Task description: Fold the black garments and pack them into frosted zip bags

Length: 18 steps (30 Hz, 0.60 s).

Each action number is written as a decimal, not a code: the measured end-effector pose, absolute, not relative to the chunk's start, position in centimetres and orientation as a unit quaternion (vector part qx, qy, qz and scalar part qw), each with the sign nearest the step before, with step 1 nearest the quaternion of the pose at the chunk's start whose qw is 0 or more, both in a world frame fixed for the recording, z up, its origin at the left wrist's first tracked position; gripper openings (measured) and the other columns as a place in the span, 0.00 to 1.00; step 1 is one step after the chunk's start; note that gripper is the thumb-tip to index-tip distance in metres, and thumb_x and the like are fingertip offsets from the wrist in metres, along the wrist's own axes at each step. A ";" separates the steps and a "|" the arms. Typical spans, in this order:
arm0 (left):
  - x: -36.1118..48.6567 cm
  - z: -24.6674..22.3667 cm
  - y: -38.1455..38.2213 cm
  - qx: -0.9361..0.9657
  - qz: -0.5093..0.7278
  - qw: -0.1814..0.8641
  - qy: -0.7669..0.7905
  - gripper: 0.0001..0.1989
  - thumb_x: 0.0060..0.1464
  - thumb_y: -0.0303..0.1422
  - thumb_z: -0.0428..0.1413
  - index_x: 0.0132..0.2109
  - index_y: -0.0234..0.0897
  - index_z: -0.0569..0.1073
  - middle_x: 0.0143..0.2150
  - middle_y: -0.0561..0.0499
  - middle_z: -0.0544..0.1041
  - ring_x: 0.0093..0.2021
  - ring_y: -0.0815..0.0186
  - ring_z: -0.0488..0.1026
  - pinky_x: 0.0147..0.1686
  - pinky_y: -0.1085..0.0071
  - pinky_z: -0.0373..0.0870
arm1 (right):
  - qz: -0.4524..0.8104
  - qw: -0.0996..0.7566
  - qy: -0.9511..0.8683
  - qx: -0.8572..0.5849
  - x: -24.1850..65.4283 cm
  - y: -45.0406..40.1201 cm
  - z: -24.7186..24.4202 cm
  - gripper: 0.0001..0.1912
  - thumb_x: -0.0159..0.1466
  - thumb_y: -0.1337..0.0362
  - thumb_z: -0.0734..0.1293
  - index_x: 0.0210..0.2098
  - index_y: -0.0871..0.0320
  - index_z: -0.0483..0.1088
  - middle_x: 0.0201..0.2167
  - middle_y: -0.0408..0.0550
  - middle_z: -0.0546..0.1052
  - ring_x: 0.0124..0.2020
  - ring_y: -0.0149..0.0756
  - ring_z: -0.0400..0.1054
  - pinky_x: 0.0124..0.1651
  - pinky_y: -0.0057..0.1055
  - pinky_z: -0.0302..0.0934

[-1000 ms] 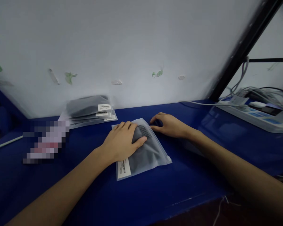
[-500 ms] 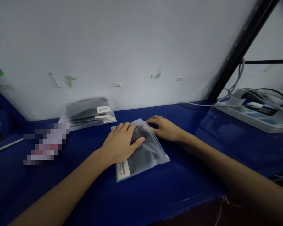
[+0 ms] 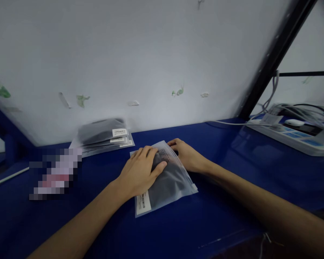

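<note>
The left hand [image 3: 139,173] lies flat, palm down, on a frosted zip bag [image 3: 166,180] that holds something dark and folded; its fingers [image 3: 147,153] are spread and stretched out over the far half of the bag, gripping nothing, and the thumb [image 3: 160,168] presses across the dark bulge just to the right of them. The right hand [image 3: 187,156] rests at the bag's far right edge, its fingers [image 3: 174,142] laid loosely on the plastic at the far corner, extended rather than curled, so neither hand is closed around anything. The bag lies flat on the blue table [image 3: 218,201], under the left palm and reaching out nearer than the left wrist, where a white barcode label [image 3: 143,202] shows at its near left corner; its zip edge runs along the right side, nearer than the right hand's fingers. Beyond the left fingertips and off to their left, a stack of filled bags [image 3: 104,136] with white labels sits against the white wall [image 3: 151,54], well apart from both hands. Further left of the left hand is a blurred patch [image 3: 55,172] whose content cannot be told. Far to the right of the right hand, a white device with cables [image 3: 294,131] lies on the table beside a black slanting post [image 3: 275,57]
</note>
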<state>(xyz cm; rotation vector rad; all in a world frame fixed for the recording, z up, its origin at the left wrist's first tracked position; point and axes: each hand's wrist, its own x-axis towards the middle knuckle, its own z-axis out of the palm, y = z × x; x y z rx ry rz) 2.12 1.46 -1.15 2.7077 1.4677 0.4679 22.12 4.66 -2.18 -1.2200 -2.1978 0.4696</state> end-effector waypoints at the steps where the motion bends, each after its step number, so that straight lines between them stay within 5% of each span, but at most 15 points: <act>1: 2.2 -1.2 1.5 0.866 0.150 0.017 0.476 0.27 0.67 0.49 0.38 0.62 0.38 0.61 0.60 0.43 0.67 0.58 0.53 0.66 0.56 0.52 0.66 | 0.176 0.287 -0.815 -0.472 22.2 4.8 -2.1 0.08 0.58 0.59 0.69 0.30 0.55 0.80 0.44 0.54 0.76 0.51 0.46 0.67 0.54 0.40 0.63; 7: 2.5 -1.5 1.8 0.852 0.132 0.004 0.507 0.29 0.67 0.47 0.38 0.65 0.33 0.58 0.65 0.38 0.62 0.64 0.48 0.60 0.59 0.51 0.62 | 0.080 0.278 -0.751 -0.593 25.0 6.8 -2.1 0.13 0.59 0.54 0.67 0.27 0.56 0.79 0.46 0.55 0.76 0.51 0.48 0.68 0.55 0.42 0.62; 18: 1.1 -1.8 2.8 0.903 0.076 -0.039 0.420 0.25 0.67 0.38 0.41 0.67 0.33 0.57 0.69 0.42 0.60 0.68 0.53 0.56 0.65 0.54 0.54 | -0.154 0.210 -0.651 -0.713 26.7 6.8 -1.8 0.23 0.63 0.52 0.63 0.49 0.63 0.71 0.48 0.63 0.73 0.51 0.55 0.65 0.49 0.46 0.58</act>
